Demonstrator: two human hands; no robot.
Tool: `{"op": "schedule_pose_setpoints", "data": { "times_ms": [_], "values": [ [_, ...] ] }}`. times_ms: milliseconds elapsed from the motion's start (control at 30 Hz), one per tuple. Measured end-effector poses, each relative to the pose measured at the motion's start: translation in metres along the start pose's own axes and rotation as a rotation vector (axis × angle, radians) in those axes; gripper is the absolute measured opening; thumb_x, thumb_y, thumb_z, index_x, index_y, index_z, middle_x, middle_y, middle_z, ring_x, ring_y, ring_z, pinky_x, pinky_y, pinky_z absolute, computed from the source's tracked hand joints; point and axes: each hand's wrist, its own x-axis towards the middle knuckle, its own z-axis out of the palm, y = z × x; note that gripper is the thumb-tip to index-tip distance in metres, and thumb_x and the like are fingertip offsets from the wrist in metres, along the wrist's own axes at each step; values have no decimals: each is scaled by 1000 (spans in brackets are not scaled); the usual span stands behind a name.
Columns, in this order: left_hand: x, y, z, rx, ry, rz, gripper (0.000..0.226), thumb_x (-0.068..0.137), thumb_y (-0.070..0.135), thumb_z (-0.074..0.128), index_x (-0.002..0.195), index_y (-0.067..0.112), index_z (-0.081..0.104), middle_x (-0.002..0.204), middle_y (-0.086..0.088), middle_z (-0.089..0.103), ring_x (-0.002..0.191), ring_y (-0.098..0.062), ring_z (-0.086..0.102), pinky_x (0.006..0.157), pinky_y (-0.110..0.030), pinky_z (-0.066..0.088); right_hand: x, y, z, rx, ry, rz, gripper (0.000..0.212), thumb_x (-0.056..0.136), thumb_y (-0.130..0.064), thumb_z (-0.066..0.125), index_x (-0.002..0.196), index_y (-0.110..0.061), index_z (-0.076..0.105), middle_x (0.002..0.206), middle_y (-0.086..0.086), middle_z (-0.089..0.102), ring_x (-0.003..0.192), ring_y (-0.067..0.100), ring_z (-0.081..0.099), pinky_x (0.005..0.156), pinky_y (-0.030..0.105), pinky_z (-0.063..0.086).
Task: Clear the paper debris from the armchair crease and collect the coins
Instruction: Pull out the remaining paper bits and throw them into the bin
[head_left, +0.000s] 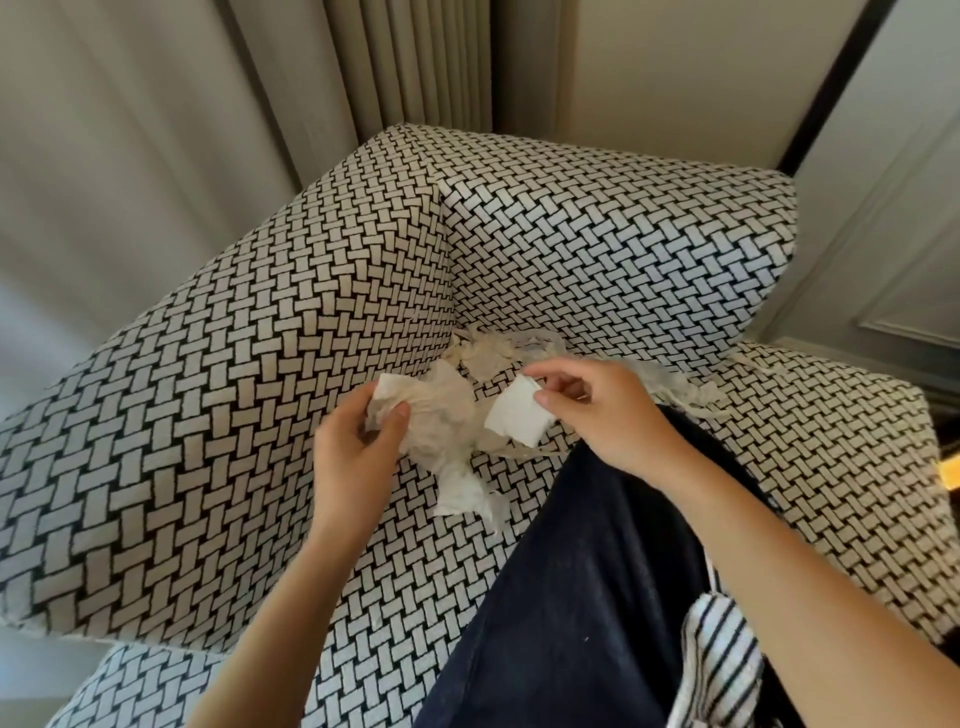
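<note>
An armchair in black-and-white woven pattern fills the view. My left hand grips a bunch of crumpled tissue paper that hangs down over the seat. My right hand pinches a small white piece of paper between thumb and fingers, just right of the bunch. More torn paper scraps lie in the crease where the seat meets the backrest, and further shreds stick out behind my right hand. No coins are visible.
My knee in dark trousers rests on the seat cushion. The left armrest and backrest enclose the crease corner. Curtains hang behind the chair; a panelled wall stands to the right.
</note>
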Motion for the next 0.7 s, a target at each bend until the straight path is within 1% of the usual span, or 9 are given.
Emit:
{"op": "schedule_pose_setpoints", "data": {
  "times_ms": [100,200,267,333,433,467,567,600,700],
  "values": [
    [14,16,14,51,-60,31,15,92,13,56,84,23,63,70,-7,64,58,-30,53,53,-34,46,-1,2,-26,68,76,38,27,89,-11,60,113,-22,65,89,-10,58,82,2,54,73,14,49],
    [29,36,31,88,-152,73,13,92,13,56,91,24,64,78,-13,67,68,-41,59,59,-52,52,-4,4,-52,136,135,89,27,90,-10,60,113,-23,65,94,-5,59,89,7,57,72,18,54],
    [40,50,44,107,-232,112,13,92,14,56,96,23,65,84,-19,67,69,-41,60,64,-53,52,-8,8,-70,159,184,115,26,89,-12,61,110,-27,65,100,-2,61,93,9,59,73,21,57],
    [52,62,60,111,-298,134,12,92,15,56,94,24,64,85,-18,67,66,-35,60,66,-48,53,-16,13,-87,179,235,132,24,89,-15,61,104,-34,65,100,-5,61,90,5,60,67,17,56],
    [67,80,85,105,-398,141,13,91,15,58,94,26,64,81,1,70,69,-13,65,64,-25,55,-30,22,-105,206,307,155,26,88,-16,62,96,-41,64,100,-8,62,86,4,61,67,19,55],
    [69,86,97,98,-445,133,13,91,16,59,100,22,65,85,2,71,76,-15,67,69,-26,57,-37,28,-111,233,344,164,27,88,-14,62,96,-40,65,100,-7,63,87,3,62,67,19,55],
    [70,105,138,92,-574,125,35,90,19,61,124,11,58,102,-11,68,93,-32,64,84,-45,55,-63,49,-129,319,472,218,28,88,-12,62,95,-39,67,100,-9,64,90,1,61,66,12,51],
    [69,109,150,97,-601,136,37,90,20,61,126,11,57,103,-10,67,93,-31,64,84,-43,55,-70,56,-131,348,511,246,28,88,-11,62,95,-38,67,101,-9,64,92,3,61,67,12,52],
    [54,122,198,85,-684,158,36,89,18,63,124,18,56,97,7,65,83,-2,61,68,-10,47,-101,83,-146,394,663,334,26,89,-11,61,98,-35,66,107,-11,61,96,4,59,66,12,51]
  ]
}}
